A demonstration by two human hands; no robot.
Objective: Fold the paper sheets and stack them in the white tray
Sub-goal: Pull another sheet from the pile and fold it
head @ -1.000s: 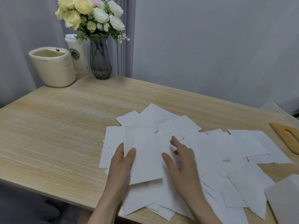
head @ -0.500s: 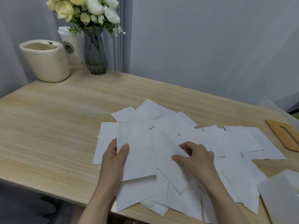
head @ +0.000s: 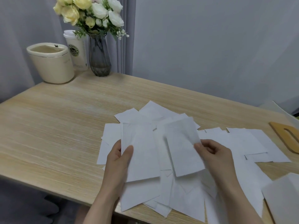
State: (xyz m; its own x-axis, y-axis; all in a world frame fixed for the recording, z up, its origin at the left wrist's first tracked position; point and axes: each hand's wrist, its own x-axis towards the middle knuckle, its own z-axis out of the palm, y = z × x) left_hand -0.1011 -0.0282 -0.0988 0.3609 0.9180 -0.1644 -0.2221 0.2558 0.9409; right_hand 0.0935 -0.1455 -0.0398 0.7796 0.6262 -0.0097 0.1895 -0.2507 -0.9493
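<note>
My left hand (head: 119,160) holds one paper sheet (head: 140,152) by its left edge, thumb laid on top and the other fingers tucked beneath it. My right hand (head: 215,156) pinches a second, narrower sheet (head: 182,147) at its right edge, fingers (head: 198,145) curled and clamped on the paper, so that the sheet stands lifted and tilted above the rest. Both sheets sit over the loose pile of paper sheets (head: 252,143) that fans out across the wooden tabletop (head: 61,126), overlapping at all angles and reaching the near edge.

The white tray (head: 284,198) is at the bottom right corner, only partly in view, just beside the pile; I cannot tell what is in it. Further right, near the table's far edge, lies a flat wooden piece with a slot (head: 286,136), touching the outermost sheets.

At the back left corner stand three things close together: a cream lidded bin (head: 51,63), a white paper cup (head: 76,50) with a lid and a round green logo whose ring of lettering is too blurred to read, and a dark glass vase (head: 99,57) of yellow and white flowers (head: 90,12). Grey curtains (head: 210,46) hang behind.
</note>
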